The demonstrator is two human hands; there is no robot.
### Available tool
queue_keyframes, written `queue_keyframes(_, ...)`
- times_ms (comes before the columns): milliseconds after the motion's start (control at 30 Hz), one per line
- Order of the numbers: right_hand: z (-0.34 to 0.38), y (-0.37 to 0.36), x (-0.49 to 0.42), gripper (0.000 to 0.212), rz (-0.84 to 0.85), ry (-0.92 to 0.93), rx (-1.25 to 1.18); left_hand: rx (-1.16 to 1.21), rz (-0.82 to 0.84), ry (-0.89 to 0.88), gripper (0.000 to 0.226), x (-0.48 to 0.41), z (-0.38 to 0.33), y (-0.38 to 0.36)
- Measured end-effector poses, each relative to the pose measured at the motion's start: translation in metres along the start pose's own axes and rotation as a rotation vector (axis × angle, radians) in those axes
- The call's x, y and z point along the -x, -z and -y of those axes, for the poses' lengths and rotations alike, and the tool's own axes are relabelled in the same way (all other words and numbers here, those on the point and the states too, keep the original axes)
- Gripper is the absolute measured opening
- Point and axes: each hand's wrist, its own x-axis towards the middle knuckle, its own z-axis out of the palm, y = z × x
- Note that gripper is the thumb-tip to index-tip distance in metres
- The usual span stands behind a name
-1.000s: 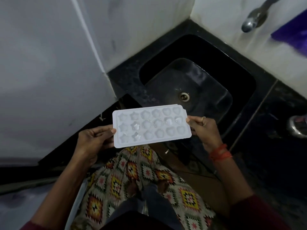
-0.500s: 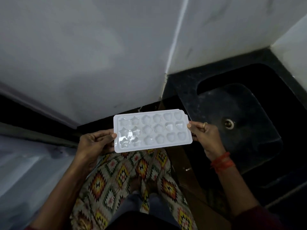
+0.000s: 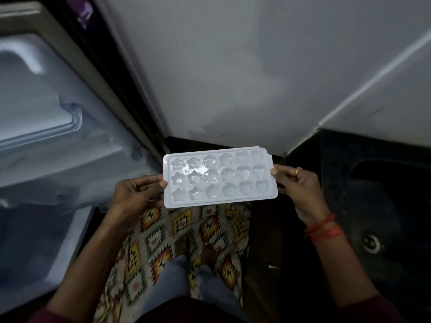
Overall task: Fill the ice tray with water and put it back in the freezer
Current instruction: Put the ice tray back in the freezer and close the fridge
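Note:
A white ice tray point(image 3: 219, 177) with star, flower and heart moulds is held level in front of me, water glinting in its left cups. My left hand point(image 3: 135, 194) pinches its left short edge, thumb on top. My right hand point(image 3: 296, 185), with a ring and red wrist threads, pinches the right short edge. The fridge point(image 3: 46, 136) stands at the left with its pale inner liner showing.
A white wall point(image 3: 233, 66) rises straight ahead. The black sink point(image 3: 384, 206) with its drain point(image 3: 372, 243) lies at the right in a black counter. A patterned cloth point(image 3: 186, 241) and my feet are on the floor below the tray.
The view has swung left: the sink slid to the right edge and the fridge came into sight at the left. Both hands keep the same hold on the tray.

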Motion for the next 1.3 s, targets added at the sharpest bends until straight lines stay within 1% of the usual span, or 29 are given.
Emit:
queue_keyframes(400, 0.012, -0.113, 0.000, 0.022, 0.273, 0.029, 0.126, 0.167, -0.235, 0.000, 0.012, 0.031, 0.035, 0.109)
queue_keyframes(567, 0.011, -0.177, 0.012, 0.018, 0.380, 0.019, 0.175, 0.220, -0.331, 0.018, 0.020, 0.048, 0.050, 0.170)
queue_keyframes(633, 0.010, -0.207, 0.020, 0.017, 0.427, 0.024, 0.192, 0.253, -0.367, 0.024, 0.019, 0.056, 0.055, 0.196)
queue_keyframes(733, 0.008, -0.251, 0.032, 0.016, 0.471, 0.031, 0.221, 0.266, -0.439, 0.033, 0.006, 0.067, 0.061, 0.232)
queue_keyframes(933, 0.005, -0.349, 0.060, 0.017, 0.578, 0.029, 0.281, 0.344, -0.581, 0.072, 0.013, 0.091, 0.070, 0.311)
queue_keyframes(1167, 0.001, -0.458, 0.087, 0.023, 0.713, 0.056, 0.385, 0.417, -0.706, 0.050, 0.010, 0.116, 0.075, 0.396)
queue_keyframes(1300, 0.003, -0.510, 0.107, 0.011, 0.785, 0.078, 0.384, 0.446, -0.783, 0.031, 0.007, 0.128, 0.077, 0.434)
